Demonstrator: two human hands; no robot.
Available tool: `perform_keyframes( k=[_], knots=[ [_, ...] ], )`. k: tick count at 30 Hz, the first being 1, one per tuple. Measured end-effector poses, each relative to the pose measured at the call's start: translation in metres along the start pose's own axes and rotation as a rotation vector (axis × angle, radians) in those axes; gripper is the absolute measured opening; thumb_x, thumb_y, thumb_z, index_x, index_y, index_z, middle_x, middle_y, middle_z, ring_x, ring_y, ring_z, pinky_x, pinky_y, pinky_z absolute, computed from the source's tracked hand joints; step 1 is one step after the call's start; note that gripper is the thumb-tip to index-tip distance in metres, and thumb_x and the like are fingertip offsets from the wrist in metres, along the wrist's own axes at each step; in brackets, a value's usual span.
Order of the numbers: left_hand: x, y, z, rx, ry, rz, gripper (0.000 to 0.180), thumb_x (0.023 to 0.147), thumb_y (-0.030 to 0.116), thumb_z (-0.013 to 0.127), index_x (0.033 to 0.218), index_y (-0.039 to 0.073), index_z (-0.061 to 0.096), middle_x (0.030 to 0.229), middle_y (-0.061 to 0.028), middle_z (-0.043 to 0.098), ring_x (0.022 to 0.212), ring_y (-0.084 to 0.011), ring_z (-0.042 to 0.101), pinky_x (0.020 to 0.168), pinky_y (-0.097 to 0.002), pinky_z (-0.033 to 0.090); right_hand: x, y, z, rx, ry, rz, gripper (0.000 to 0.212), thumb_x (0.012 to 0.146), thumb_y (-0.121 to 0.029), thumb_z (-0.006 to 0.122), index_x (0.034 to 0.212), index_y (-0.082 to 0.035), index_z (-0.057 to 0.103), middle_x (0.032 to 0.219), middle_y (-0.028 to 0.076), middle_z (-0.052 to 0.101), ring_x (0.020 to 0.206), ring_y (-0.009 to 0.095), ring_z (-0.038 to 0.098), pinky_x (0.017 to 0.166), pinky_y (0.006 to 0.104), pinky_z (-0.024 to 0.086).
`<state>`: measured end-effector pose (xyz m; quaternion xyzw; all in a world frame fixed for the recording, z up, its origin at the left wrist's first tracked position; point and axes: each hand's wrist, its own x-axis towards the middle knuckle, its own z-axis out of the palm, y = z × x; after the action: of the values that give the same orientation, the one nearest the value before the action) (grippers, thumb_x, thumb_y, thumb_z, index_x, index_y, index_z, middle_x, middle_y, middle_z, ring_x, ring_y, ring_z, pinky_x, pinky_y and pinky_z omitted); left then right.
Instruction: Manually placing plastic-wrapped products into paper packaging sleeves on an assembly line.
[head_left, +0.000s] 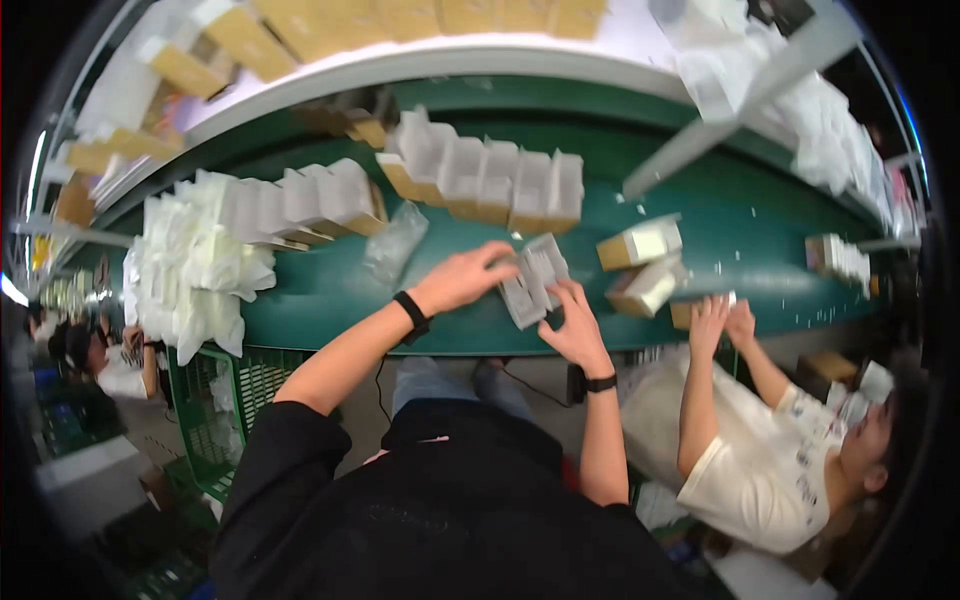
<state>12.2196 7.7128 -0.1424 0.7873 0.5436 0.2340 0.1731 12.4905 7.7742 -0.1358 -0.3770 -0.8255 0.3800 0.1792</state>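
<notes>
In front of me on the green work surface lies a grey moulded tray (520,298), open side up, with several compartments. My left hand (466,277) is at its left edge, fingers bent but apart, and whether they touch it is blurred. Around the tray's near right side my right hand (577,328) is closed, thumb at the near corner and fingers on the right edge. A crumpled clear plastic bag (396,243) lies left of my left hand. Beyond my hands stands a row of yellow-brown boxes with grey inserts (490,180).
White plastic-wrapped bundles (195,255) are heaped at the left beside more grey inserts (300,203). Two boxes (640,243) lie to the right, near a co-worker's hands (712,322). A green crate (250,385) stands below the left edge. A slanted post (740,105) rises at far right.
</notes>
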Motion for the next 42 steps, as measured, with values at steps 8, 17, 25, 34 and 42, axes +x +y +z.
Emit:
perform_keyframes(
  k=[8,17,25,34,42],
  knots=[
    [-0.004,0.041,0.059,-0.561,0.297,-0.350,0.063,0.088,-0.011,0.057,0.146,0.011,0.044,0.139,-0.0155,0.049,0.116,-0.0302,0.065,0.094,-0.0398,0.057,0.001,-0.009,0.034,-0.152,0.206,0.351,0.036,0.084,-0.025,0.074,0.116,-0.008,0.071,0.109,0.020,0.070,0.097,0.042,0.068,0.083,0.0488,0.055],
    [0.018,-0.019,-0.020,-0.248,0.589,-0.405,0.038,0.086,-0.007,0.054,0.123,0.001,0.058,0.108,-0.0121,0.066,0.102,-0.0247,0.068,0.084,-0.0369,0.055,0.000,-0.005,0.043,-0.205,0.256,0.420,0.028,0.085,-0.021,0.072,0.112,-0.014,0.075,0.088,0.022,0.072,0.084,0.044,0.069,0.076,0.0508,0.056],
    [0.053,-0.197,-0.086,0.186,0.567,-0.657,0.057,0.084,0.022,0.068,0.134,0.000,0.055,0.117,-0.0268,0.066,0.111,-0.0465,0.062,0.098,-0.0517,0.051,0.008,-0.011,0.042,-0.235,0.277,0.452,0.024,0.084,-0.018,0.070,0.106,-0.012,0.077,0.086,0.022,0.071,0.082,0.043,0.069,0.073,0.0509,0.056],
    [0.041,-0.168,-0.077,0.347,0.100,-0.748,0.048,0.088,0.027,0.065,0.127,0.000,0.061,0.107,-0.0289,0.070,0.101,-0.0491,0.066,0.089,-0.0563,0.054,-0.013,-0.002,0.018,-0.126,0.402,0.617,0.021,0.084,-0.020,0.068,0.098,-0.006,0.077,0.084,0.023,0.070,0.081,0.044,0.068,0.073,0.0510,0.055],
    [0.023,-0.171,-0.076,0.285,0.209,-0.756,0.057,0.089,0.028,0.069,0.130,-0.008,0.055,0.107,-0.0288,0.069,0.103,-0.0491,0.065,0.090,-0.0509,0.053,-0.018,0.019,-0.006,-0.065,0.416,0.639,0.022,0.085,-0.019,0.067,0.100,-0.007,0.077,0.086,0.022,0.071,0.081,0.044,0.068,0.074,0.0505,0.055]
  ],
)
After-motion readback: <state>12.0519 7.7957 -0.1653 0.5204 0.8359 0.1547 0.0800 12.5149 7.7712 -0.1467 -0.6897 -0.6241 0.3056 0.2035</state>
